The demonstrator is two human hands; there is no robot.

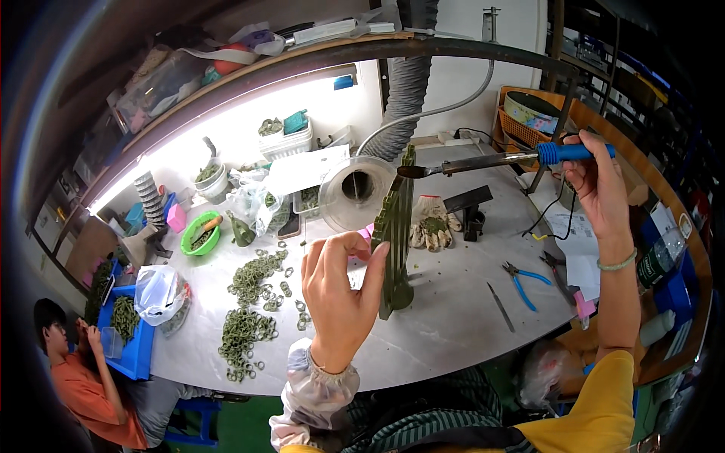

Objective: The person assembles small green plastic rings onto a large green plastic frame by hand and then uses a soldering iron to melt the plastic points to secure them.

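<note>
– Yellow sleeve [578, 411] closest to us, then the right hand [596, 185]. What has it got?

– Fingers wrapped around the blue handle of a soldering iron [491, 161]. Its dark, flat tip is at the upper part of the slatted green tree [398, 249]; contact is hard to judge.

– Where does that tree stand?

– Nearly upright, between the two hands, over the middle of the gray table [453, 343].

– And the left hand [341, 291]?

– Bent fingers, thumb beside the tree's left edge. Whether they pinch anything, I can't tell.

– How far along, would you say?

– Partway, I'd judge: a stepped row already runs down that edge, but plenty of loose green rings remain, in an upper heap [255, 281] and a lower heap [243, 336] left of the hand
</note>
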